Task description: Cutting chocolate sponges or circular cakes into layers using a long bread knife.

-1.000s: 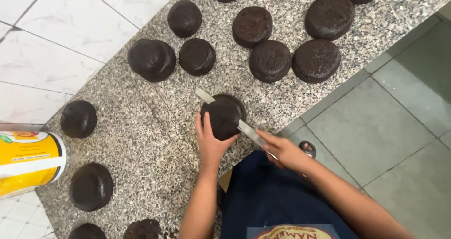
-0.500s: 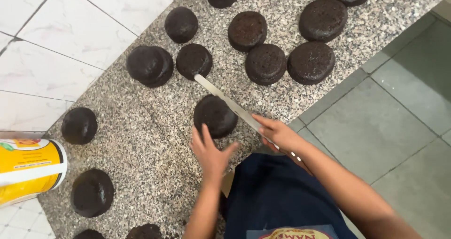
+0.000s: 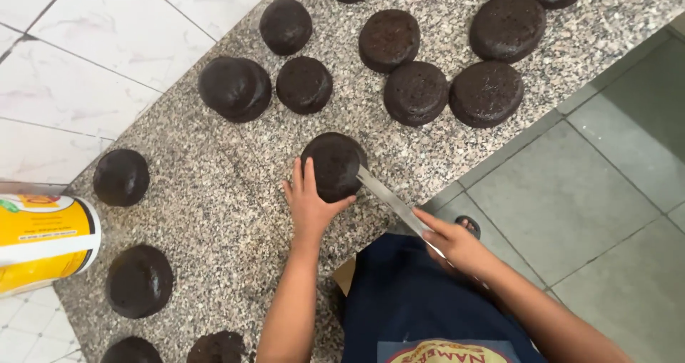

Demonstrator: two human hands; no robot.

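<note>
A round dark chocolate cake (image 3: 332, 165) lies on the speckled granite counter (image 3: 221, 213). My left hand (image 3: 308, 205) rests against the cake's near side, fingers spread along its edge. My right hand (image 3: 457, 245) grips the handle of a long knife (image 3: 389, 199), whose blade runs up-left and meets the cake's right side.
Several more dark round cakes lie about the counter, among them a group at the top (image 3: 414, 92) and others at the left (image 3: 121, 177). A yellow and white tub (image 3: 43, 242) lies at the left edge. Grey floor tiles (image 3: 592, 192) are at the right.
The knife was under the cake, then lifted clear of it; now its blade is at the cake's right side again. My left hand left the cake and has returned to its near edge.
</note>
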